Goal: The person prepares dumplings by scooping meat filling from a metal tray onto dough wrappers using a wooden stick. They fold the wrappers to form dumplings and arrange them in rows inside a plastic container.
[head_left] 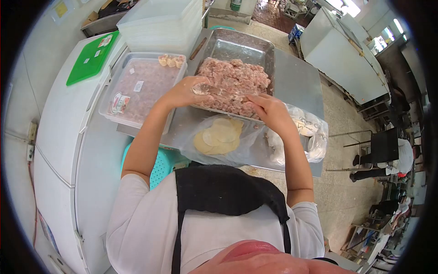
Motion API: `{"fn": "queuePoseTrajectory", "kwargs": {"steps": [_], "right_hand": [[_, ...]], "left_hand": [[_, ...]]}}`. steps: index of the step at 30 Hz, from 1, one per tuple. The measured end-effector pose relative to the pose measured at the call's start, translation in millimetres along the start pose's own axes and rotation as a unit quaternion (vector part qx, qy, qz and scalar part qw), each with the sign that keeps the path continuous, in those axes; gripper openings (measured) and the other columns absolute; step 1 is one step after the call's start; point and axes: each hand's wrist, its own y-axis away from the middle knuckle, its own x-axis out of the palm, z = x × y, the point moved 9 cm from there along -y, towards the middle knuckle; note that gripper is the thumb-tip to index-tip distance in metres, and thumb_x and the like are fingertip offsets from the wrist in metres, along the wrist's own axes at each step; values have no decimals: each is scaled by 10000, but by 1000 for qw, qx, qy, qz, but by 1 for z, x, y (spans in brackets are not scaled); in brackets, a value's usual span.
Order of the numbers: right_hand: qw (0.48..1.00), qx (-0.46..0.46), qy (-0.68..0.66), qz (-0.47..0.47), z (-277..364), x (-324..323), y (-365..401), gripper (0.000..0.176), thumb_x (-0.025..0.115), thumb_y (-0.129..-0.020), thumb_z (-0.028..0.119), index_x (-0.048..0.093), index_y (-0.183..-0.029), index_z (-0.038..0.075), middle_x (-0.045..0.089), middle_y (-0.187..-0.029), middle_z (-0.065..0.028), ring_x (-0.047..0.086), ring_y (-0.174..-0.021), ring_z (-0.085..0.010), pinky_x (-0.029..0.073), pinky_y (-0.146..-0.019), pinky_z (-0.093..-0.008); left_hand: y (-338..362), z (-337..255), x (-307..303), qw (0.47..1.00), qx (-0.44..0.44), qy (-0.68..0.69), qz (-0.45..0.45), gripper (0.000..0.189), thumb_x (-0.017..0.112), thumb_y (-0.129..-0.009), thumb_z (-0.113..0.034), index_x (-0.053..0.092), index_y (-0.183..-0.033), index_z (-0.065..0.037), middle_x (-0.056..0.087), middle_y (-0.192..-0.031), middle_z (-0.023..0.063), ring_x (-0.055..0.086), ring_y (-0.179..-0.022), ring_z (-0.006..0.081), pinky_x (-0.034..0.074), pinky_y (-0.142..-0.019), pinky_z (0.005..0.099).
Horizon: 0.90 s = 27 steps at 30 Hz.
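My left hand (185, 92) is curled at the near left corner of a metal tray (235, 44), around a pale, thin piece that looks like a dough wrapper (200, 88). Raw ground meat (237, 80) fills the near part of that tray. Over the meat's near right edge, my right hand (270, 111) has its fingers drawn together; anything between them is too small to make out. Just below the tray, a stack of round, yellowish dough wrappers (219, 139) lies on a clear plastic bag (189, 148). Another plastic bag (317, 146) with pale contents sits beside my right forearm.
Filled dough pieces (171, 60) rest on the lidded plastic container (130, 73) at left. Behind are stacked clear bins (159, 27); a green lid (93, 58) lies on the white freezer (57, 114). A turquoise basket (159, 170) stands below. Another person (404, 157) is far right.
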Motion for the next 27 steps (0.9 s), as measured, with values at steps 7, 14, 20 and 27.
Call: {"fn": "queuePoseTrajectory", "kwargs": {"steps": [7, 14, 20, 27], "right_hand": [[995, -51, -11, -80, 38, 36, -22, 254, 606, -888, 170, 662, -1114, 68, 673, -949, -160, 640, -844, -350, 511, -729, -407], [950, 142, -252, -122, -39, 73, 27, 327, 596, -938, 218, 632, -1189, 10, 564, -731, 18, 456, -551, -42, 379, -505, -192], [892, 270, -327, -155, -51, 56, 79, 302, 577, -955, 267, 665, -1109, 23, 410, -603, 91, 332, -516, -7, 247, -462, -186], [904, 268, -308, -130, -56, 47, 90, 328, 512, -986, 324, 655, -991, 30, 390, -603, 81, 330, -532, -12, 252, -469, -193]], "left_hand": [[15, 50, -40, 991, -101, 79, 27, 447, 787, -749, -241, 611, -1098, -22, 637, -997, 59, 592, -974, 171, 465, -888, 303], [17, 186, -119, 988, -118, 87, -45, 594, 813, -689, -329, 600, -1168, -50, 617, -1108, 133, 595, -928, 224, 478, -827, 347], [1, 220, -160, 961, -92, -195, -171, 623, 775, -696, -247, 547, -1251, -80, 663, -1024, 143, 632, -915, 293, 500, -786, 401], [-43, 251, -139, 948, -220, -191, -124, 987, 746, -710, -216, 162, -1496, -99, 670, -1031, 196, 635, -958, 364, 497, -815, 441]]}}
